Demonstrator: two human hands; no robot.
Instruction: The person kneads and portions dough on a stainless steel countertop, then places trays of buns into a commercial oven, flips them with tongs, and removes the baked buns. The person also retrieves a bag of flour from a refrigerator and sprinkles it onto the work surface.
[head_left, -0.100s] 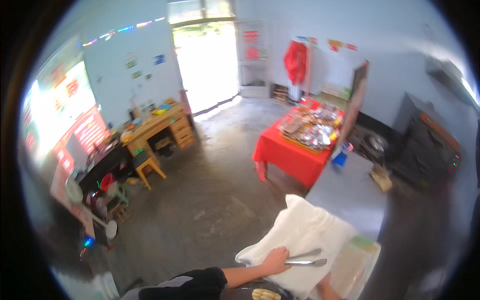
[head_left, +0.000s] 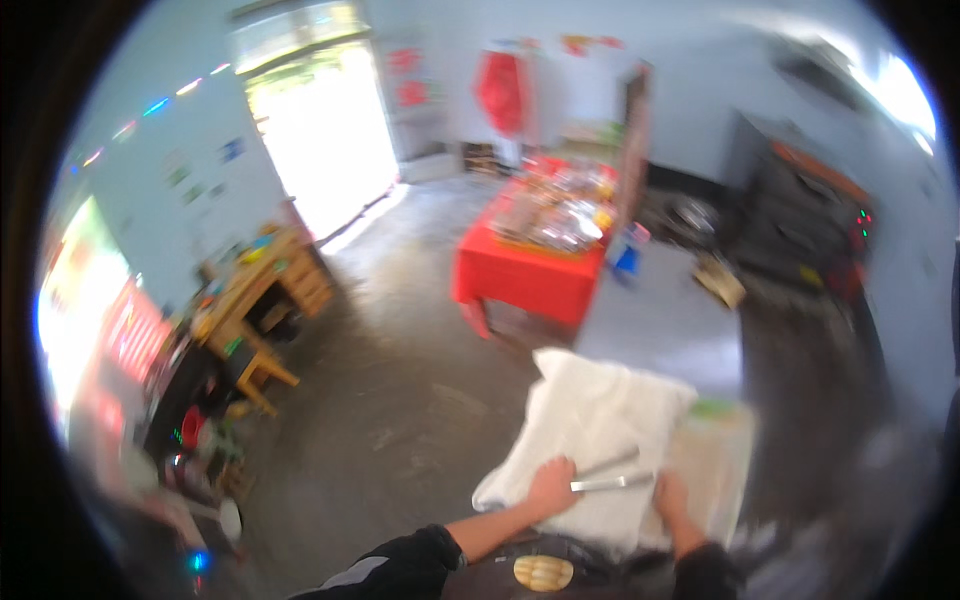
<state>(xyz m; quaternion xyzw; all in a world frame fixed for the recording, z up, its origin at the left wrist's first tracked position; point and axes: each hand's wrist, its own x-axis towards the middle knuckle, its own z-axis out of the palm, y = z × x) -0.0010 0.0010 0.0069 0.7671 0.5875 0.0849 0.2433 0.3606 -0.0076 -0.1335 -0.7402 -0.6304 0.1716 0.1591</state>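
A rumpled white cloth (head_left: 600,415) lies on a pale board (head_left: 722,450) in front of me. My left hand (head_left: 550,487) rests on the cloth's near edge, closed around the end of a pair of metal tongs (head_left: 612,474) that lie across the cloth and point right. My right hand (head_left: 672,497) is on the cloth just past the tongs' tips. The picture is blurred, so its fingers are unclear. Both forearms wear dark sleeves.
A grey tabletop (head_left: 660,320) stretches beyond the cloth. Further back stands a red-draped table (head_left: 525,278) loaded with packaged goods. A wooden desk and stool (head_left: 262,300) stand at the left, a dark cabinet (head_left: 810,215) at the right, and a bright doorway (head_left: 325,130) behind. A round tan object (head_left: 543,572) sits near my body.
The view has swung slightly and blurred. My right hand now shows more fully on the cloth. My left hand stays at the tongs.
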